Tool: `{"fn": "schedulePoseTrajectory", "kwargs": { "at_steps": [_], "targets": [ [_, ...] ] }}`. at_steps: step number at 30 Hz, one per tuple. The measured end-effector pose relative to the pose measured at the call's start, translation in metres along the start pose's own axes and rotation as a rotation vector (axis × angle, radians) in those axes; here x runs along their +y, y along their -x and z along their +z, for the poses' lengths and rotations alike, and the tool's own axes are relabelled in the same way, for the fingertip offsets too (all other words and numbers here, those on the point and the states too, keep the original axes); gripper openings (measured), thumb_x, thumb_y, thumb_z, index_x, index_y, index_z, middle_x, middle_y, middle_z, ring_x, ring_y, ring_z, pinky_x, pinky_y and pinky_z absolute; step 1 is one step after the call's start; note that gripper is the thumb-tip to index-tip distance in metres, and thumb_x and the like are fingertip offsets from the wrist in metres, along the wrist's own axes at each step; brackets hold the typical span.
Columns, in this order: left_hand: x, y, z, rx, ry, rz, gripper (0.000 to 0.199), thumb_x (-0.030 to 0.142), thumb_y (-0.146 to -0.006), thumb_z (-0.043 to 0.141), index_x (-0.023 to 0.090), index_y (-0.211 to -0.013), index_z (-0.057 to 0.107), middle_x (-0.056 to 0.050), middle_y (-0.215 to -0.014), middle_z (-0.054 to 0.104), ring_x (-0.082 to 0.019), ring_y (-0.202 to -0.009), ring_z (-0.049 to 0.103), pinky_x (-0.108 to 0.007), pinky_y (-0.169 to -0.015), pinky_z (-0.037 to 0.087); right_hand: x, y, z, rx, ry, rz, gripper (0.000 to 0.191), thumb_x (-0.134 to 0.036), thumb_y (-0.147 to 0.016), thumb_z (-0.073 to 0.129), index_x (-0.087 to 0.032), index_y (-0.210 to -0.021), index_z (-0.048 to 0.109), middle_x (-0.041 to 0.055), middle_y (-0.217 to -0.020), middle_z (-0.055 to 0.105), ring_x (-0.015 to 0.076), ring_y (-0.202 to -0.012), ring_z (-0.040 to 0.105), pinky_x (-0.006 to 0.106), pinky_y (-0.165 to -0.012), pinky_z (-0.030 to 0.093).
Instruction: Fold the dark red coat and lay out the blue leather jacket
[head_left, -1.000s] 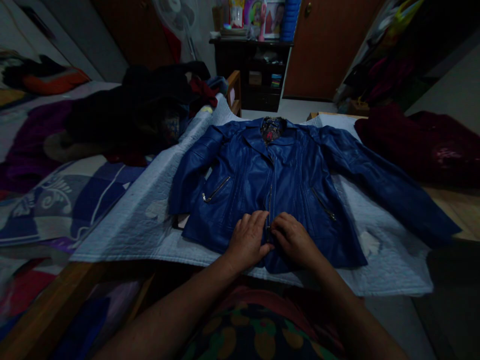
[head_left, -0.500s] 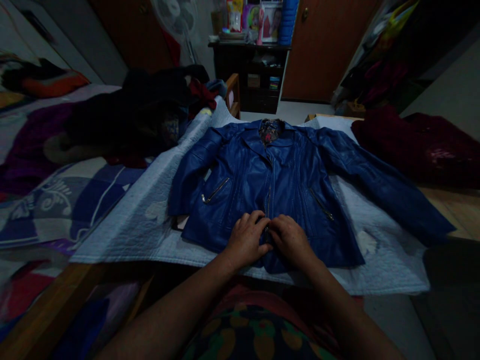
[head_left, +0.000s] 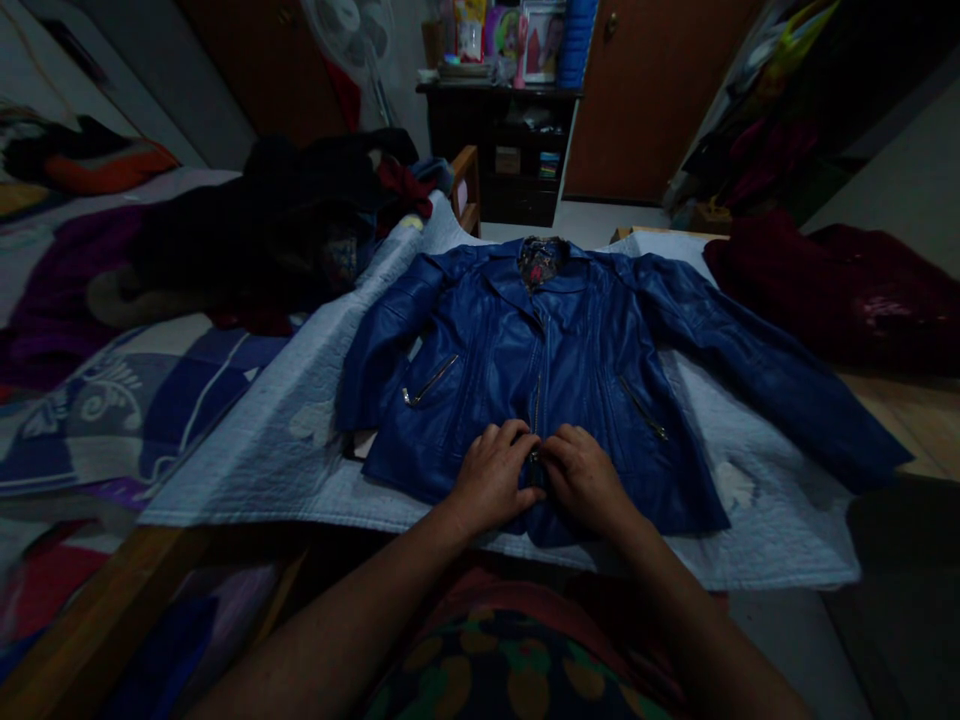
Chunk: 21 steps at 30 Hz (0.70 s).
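A blue leather-like jacket [head_left: 502, 350] lies front up on a light blue quilted cloth [head_left: 277, 460], its collar away from me and one sleeve stretched out to the right. Near the bottom of its front zipper [head_left: 537, 400], both of my hands meet. My left hand [head_left: 495, 475] has its fingers bent on the left front edge, thumb apart and lower down. Close against it, my right hand [head_left: 583, 475] pinches at the zipper's lower end, where a small metal piece shows between the fingertips. The exact grip of the fingers is hard to make out in the dim light.
Dark clothes [head_left: 240, 230] are piled on the left beside a blue and white patterned cloth [head_left: 142, 400]. A maroon garment [head_left: 840, 290] lies at the right. Behind stand a fan [head_left: 349, 30] and a dark shelf [head_left: 487, 150]. A wooden edge [head_left: 112, 590] runs at the lower left.
My right hand's fingers have shifted very slightly at the zipper's lower end. My left hand and the jacket look unchanged.
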<state>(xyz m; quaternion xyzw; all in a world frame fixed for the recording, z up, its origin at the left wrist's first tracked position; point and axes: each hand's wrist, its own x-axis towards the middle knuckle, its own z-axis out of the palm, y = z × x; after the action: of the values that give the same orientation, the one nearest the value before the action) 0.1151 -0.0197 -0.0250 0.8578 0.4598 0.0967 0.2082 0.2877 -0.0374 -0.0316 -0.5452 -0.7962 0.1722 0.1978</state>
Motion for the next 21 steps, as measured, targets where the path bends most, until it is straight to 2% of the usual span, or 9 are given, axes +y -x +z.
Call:
{"fn": "schedulePoseTrajectory", "kwargs": {
  "at_steps": [4, 10, 16, 21],
  "targets": [
    [-0.0005, 0.0002, -0.0008, 0.001, 0.013, 0.000, 0.062, 0.035, -0.067, 0.077, 0.027, -0.122, 0.049, -0.003, -0.132, 0.046, -0.026, -0.112, 0.046, -0.041, -0.093, 0.043, -0.0024, -0.0053, 0.0009, 0.017, -0.014, 0.028, 0.016, -0.010, -0.089, 0.047, -0.018, -0.087, 0.060, 0.0049, -0.085, 0.054, 0.0186, -0.083, 0.049, 0.030, -0.077, 0.038],
    [-0.0007, -0.0003, -0.0018, -0.005, 0.033, 0.006, 0.059, 0.035, -0.067, 0.077, 0.026, -0.119, 0.049, -0.003, -0.129, 0.047, -0.025, -0.111, 0.046, -0.041, -0.094, 0.043, -0.0014, -0.0057, 0.0047, -0.026, 0.011, 0.037, 0.009, -0.012, -0.088, 0.051, -0.019, -0.087, 0.057, 0.0047, -0.087, 0.057, 0.0194, -0.084, 0.049, 0.032, -0.078, 0.037],
    [-0.0005, -0.0007, -0.0024, 0.003, 0.027, 0.018, 0.063, 0.036, -0.066, 0.079, 0.026, -0.120, 0.049, -0.003, -0.129, 0.047, -0.026, -0.110, 0.047, -0.040, -0.092, 0.044, 0.0009, -0.0063, 0.0030, -0.047, -0.032, 0.060, 0.009, -0.012, -0.087, 0.053, -0.019, -0.085, 0.058, 0.0035, -0.087, 0.057, 0.0182, -0.085, 0.050, 0.031, -0.079, 0.037],
    [0.0003, -0.0014, -0.0044, -0.011, 0.012, 0.008, 0.059, 0.036, -0.066, 0.077, 0.025, -0.118, 0.050, -0.003, -0.128, 0.047, -0.026, -0.109, 0.048, -0.040, -0.091, 0.045, -0.0028, -0.0066, 0.0013, -0.070, 0.019, 0.061, 0.008, -0.013, -0.089, 0.051, -0.018, -0.085, 0.056, 0.0044, -0.087, 0.057, 0.0189, -0.085, 0.049, 0.031, -0.078, 0.036]
  ]
}}
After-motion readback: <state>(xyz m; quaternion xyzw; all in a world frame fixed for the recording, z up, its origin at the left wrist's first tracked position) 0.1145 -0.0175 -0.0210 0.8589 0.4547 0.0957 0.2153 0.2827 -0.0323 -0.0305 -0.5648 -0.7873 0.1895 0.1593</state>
